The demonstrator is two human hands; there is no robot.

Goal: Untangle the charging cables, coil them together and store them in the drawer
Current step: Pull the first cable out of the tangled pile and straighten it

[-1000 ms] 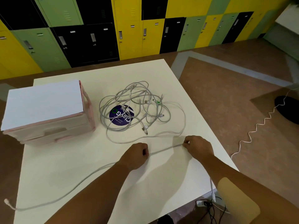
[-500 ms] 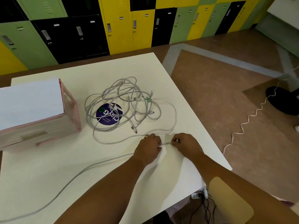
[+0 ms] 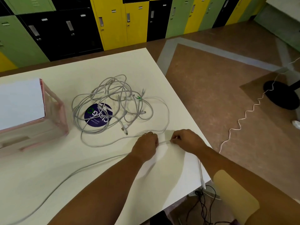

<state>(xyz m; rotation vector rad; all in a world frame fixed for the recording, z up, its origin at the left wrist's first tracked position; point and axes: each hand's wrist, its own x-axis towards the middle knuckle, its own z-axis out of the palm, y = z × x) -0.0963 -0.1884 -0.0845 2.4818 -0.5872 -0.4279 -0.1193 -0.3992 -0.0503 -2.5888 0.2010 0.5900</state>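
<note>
Directions are read from the two hands, which work close together near the right edge of the white table [image 3: 48, 159].

The left hand [image 3: 145, 146] has its fingers curled round a grey cable [image 3: 164, 142]. The right hand [image 3: 186, 140] pinches the same cable between thumb and fingertips, so only a short taut stretch shows between them. From the left hand the cable trails toward 8 o'clock across a wide stretch of tabletop and leaves the frame at the lower left. The right hand lies just inside the table's right edge, which runs on a slant from the far corner at 12 o'clock to the near corner at 5 o'clock. A plug [image 3: 202, 177] hangs over that edge near the corner, above black wires [image 3: 204, 205] on the floor.

The tangle of cables [image 3: 125, 98] lies at 11 o'clock, near the hands, and partly covers a round purple sticker [image 3: 97, 116]. One wide loop swings out toward the right edge and stays on the table.

The pink drawer unit [image 3: 53, 111] with a white top stands at 9 o'clock, well apart from the hands and just beside the tangle. It is too blurred to tell how its drawers sit.

Brown floor [image 3: 211, 95] spreads at 1 to 3 o'clock, with a wavy white cord [image 3: 248, 111] leading to a black base [image 3: 280, 96]. Lockers [image 3: 113, 21] line the wall at 12 o'clock.
</note>
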